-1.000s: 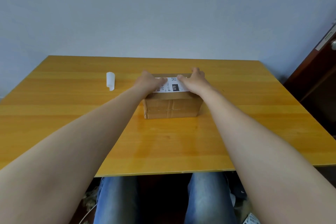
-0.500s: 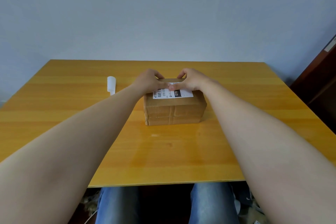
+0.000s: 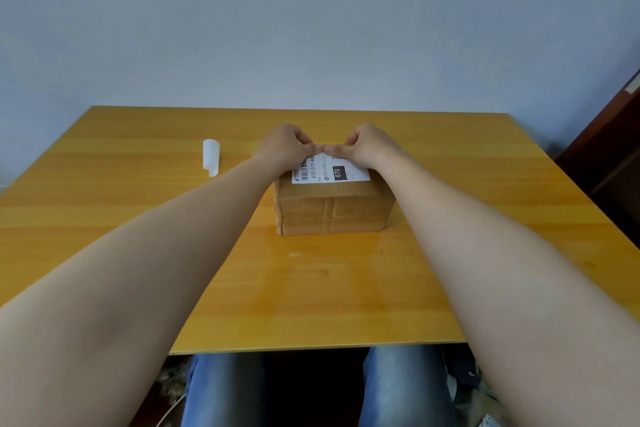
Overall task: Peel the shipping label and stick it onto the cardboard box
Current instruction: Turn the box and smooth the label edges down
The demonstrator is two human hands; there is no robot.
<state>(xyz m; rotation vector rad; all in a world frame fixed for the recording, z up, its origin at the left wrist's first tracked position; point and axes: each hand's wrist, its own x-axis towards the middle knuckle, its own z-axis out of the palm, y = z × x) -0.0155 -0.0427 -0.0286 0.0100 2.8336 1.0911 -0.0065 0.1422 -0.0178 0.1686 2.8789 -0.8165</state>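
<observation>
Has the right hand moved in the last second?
Yes. Judged against the cardboard box, the right hand slid from the right part of the shipping label toward the box's far middle, meeting the left hand.

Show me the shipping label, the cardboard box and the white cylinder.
shipping label (image 3: 325, 170): head view, printed white face.
cardboard box (image 3: 334, 210): head view, front wall.
white cylinder (image 3: 211, 155): head view, its middle.

light: soft, even | sheen: table (image 3: 311, 288) (faint) | edges: wide-angle bowed | focus: sharp
</observation>
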